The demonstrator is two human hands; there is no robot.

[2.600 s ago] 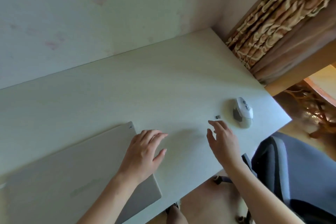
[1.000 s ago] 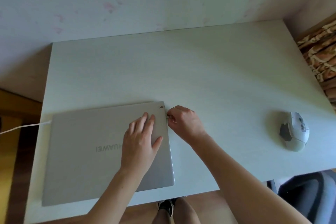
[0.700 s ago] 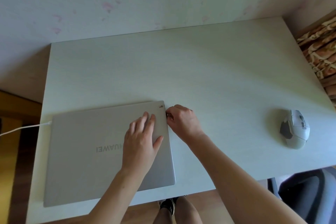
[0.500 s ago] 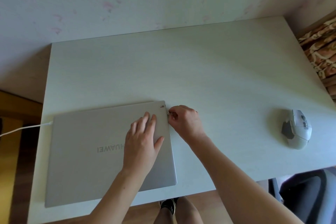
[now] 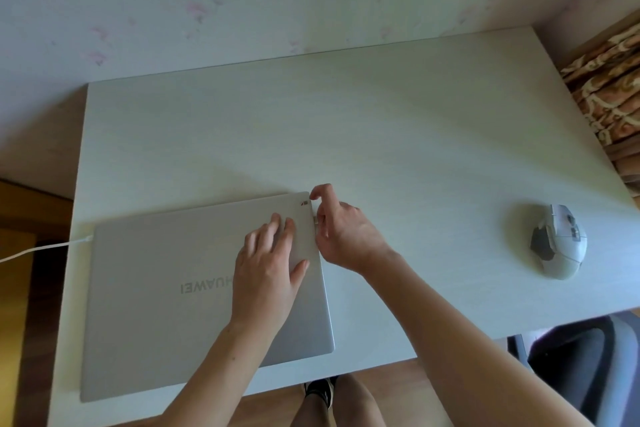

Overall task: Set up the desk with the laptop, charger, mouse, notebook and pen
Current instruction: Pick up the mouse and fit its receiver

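Note:
A closed silver laptop [image 5: 156,305] lies on the near left part of the white desk [image 5: 381,135]. My left hand [image 5: 266,274] rests flat on its lid near the right side. At the laptop's right edge, close to the back corner, my right hand [image 5: 346,236] pinches a small plug-in receiver [image 5: 316,224] against the side, with its index finger lifted. A white charger cable [image 5: 45,248] is plugged into the laptop's left edge. A white and grey mouse [image 5: 561,246] sits at the desk's right side. No notebook or pen is in view.
The desk stands against a pale wall. A patterned curtain [image 5: 609,94] hangs past the right edge. A dark office chair [image 5: 588,374] stands at the near right, below the desk's front edge. My legs show under the front edge.
My right hand went from beside the mouse to the laptop's right edge, carrying the small receiver. In the last half second its index finger lifted. My left hand stays on the lid.

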